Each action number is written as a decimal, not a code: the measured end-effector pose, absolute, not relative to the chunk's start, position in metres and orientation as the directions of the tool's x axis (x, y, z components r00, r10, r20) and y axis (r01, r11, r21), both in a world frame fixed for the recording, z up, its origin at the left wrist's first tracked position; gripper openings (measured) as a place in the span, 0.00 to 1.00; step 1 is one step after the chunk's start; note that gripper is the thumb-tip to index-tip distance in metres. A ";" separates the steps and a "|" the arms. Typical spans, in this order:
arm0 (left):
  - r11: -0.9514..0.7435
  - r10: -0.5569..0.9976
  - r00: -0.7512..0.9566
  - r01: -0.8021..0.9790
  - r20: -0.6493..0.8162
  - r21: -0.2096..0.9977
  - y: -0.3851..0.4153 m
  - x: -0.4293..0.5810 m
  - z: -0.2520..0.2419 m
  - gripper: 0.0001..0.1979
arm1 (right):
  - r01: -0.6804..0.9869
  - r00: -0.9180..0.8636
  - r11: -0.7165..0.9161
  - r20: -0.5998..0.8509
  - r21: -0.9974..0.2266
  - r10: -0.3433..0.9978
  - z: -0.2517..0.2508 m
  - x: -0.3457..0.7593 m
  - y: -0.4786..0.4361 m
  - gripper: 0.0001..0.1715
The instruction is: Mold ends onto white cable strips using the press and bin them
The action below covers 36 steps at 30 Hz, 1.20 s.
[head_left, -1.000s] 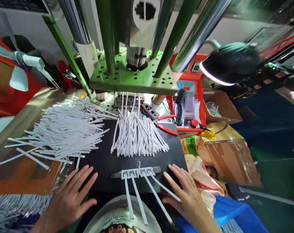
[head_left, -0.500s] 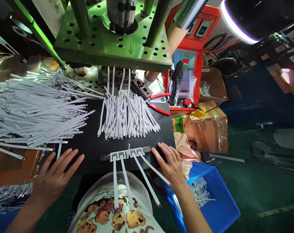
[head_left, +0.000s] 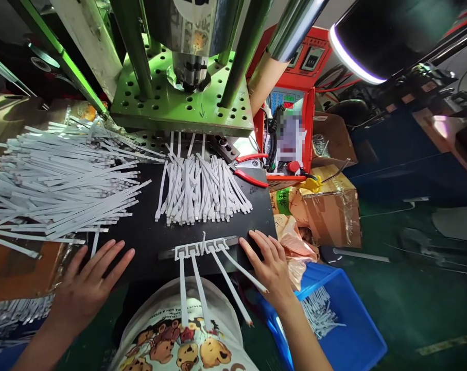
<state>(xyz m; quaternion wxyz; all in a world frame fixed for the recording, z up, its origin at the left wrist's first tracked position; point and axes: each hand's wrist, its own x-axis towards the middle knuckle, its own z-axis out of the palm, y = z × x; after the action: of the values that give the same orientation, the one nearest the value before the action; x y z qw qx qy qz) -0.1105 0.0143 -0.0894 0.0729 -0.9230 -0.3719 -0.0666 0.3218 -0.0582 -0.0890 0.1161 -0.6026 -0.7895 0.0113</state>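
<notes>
My left hand [head_left: 88, 283] lies flat with fingers spread on the front left edge of the black work plate [head_left: 148, 239]. My right hand [head_left: 270, 263] lies flat on the plate's front right corner, fingers apart. Neither holds anything. Between them a narrow metal bar [head_left: 167, 252] carries a white moulded connector piece [head_left: 202, 246] with several white cables hanging off the front edge. Behind it lies a bundle of finished short white cables [head_left: 200, 193]. A big heap of long white strips [head_left: 59, 180] spreads at the left.
The green perforated press plate [head_left: 183, 105] with steel columns hangs over the back of the work plate. Red-handled pliers [head_left: 248, 175] lie at the right, by a red control box [head_left: 291, 129]. A blue bin [head_left: 345, 330] with white cables and a taped carton [head_left: 326, 206] stand at the right.
The view has tilted downward since a second ago, so the blue bin and my shirt show. Both hands stay flat on the plate's front edge; the press plate sits lower over the cables.
</notes>
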 end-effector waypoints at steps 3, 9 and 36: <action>-0.698 0.695 0.693 0.714 0.189 -0.055 0.014 -0.092 -0.076 0.31 | 0.911 -0.249 0.292 0.174 -0.292 0.953 -0.078 0.319 -0.056 0.30; -0.745 0.662 0.700 0.652 0.267 0.138 0.022 -0.030 -0.062 0.16 | 0.727 -0.270 0.367 0.250 -0.580 0.930 -0.065 0.300 -0.023 0.22; -0.797 0.598 0.683 0.451 0.419 0.402 0.087 -0.006 -0.029 0.11 | 0.641 0.096 0.298 0.460 -0.707 0.883 -0.017 0.262 0.106 0.09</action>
<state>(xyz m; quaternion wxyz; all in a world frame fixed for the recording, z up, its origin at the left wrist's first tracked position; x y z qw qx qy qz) -0.0061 0.0874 -0.0293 -0.1343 -0.9073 -0.2892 -0.2739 0.2620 0.1056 -0.0165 0.4628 -0.5777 -0.6595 0.1306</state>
